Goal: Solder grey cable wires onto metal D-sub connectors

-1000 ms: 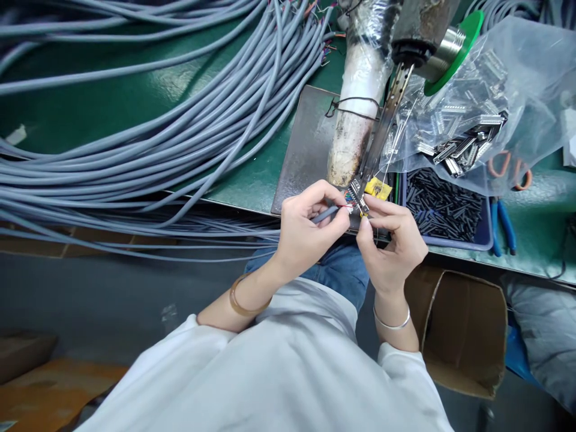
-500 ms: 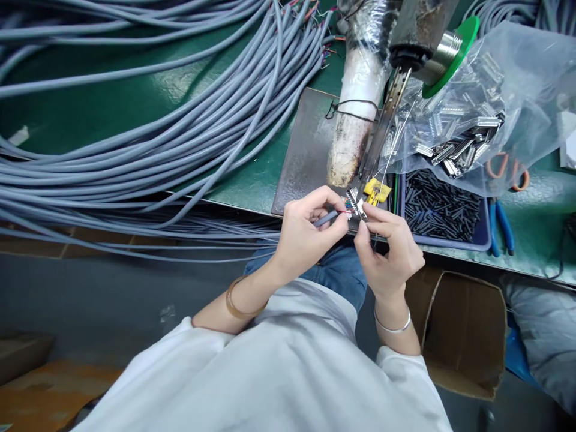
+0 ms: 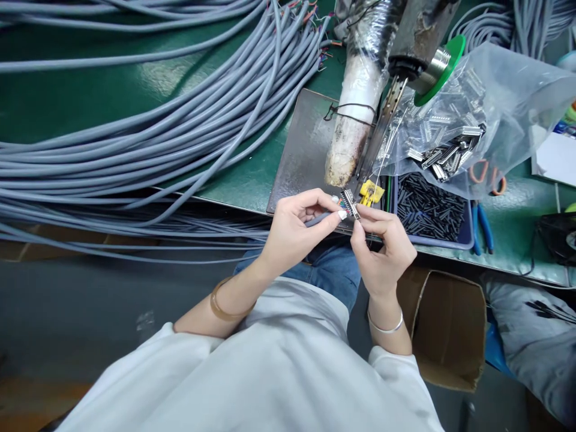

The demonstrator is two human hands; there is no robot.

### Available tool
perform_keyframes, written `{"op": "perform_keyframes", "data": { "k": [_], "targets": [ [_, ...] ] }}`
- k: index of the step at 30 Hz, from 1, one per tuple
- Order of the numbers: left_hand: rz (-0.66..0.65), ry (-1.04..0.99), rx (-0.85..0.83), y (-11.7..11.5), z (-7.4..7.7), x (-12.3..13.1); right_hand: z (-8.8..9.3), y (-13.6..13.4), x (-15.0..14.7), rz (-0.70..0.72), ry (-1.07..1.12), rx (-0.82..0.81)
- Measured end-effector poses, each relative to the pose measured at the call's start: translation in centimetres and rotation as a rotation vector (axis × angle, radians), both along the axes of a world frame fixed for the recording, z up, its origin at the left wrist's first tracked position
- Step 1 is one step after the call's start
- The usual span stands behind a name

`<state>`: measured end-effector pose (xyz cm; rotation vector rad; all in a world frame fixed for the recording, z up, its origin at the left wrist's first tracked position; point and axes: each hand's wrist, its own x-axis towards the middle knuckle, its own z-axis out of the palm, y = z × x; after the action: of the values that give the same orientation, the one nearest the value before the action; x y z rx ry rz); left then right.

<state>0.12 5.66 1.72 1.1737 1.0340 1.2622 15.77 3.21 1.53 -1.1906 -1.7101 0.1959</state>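
Note:
My left hand (image 3: pixel 297 227) pinches the end of a grey cable (image 3: pixel 317 219), its fingertips and thumb touching the near side of a small metal multi-pin connector (image 3: pixel 350 204). Thin coloured wires (image 3: pixel 341 207) run from the cable end to the connector, partly covered by my fingers. On the other side, my right hand (image 3: pixel 384 241) grips the lower end of the connector between thumb and fingers. The connector is tilted. Just above it is the lower end of a soldering iron (image 3: pixel 380 135), and a yellow piece (image 3: pixel 372 192) lies beside it.
Grey cables (image 3: pixel 193 132) fill the left. A wrapped white tube (image 3: pixel 348 126) and solder spool (image 3: pixel 443 69) stand above a dark plate (image 3: pixel 299 144). To the right are a connector bag (image 3: pixel 495 102), a bin (image 3: pixel 467 231) of black sleeves and blue-handled pliers (image 3: pixel 484 228). A cardboard box (image 3: pixel 450 336) sits below.
The view has shifted slightly, moving the scene leftward. The connector has turned a little in my fingers, and my left thumb has come up against it. Both hands keep their hold.

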Motion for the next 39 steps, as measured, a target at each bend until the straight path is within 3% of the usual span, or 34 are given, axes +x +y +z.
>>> {"op": "perform_keyframes", "data": {
  "k": [10,24,33,39],
  "targets": [
    [0.169,0.254,0.105,-0.1,0.3,0.9,-0.2,0.3,0.0,-0.024,-0.081,0.082],
    [0.152,0.359,0.213,0.2,0.7,0.8,-0.3,0.6,0.0,-0.046,-0.048,0.086],
    [0.194,0.454,0.394,0.3,1.6,0.7,0.3,0.5,-0.5,-0.096,-0.077,0.097],
    [0.149,0.451,0.302,0.2,2.0,0.4,0.2,0.1,-0.5,-0.082,-0.119,0.135]
  ]
}}
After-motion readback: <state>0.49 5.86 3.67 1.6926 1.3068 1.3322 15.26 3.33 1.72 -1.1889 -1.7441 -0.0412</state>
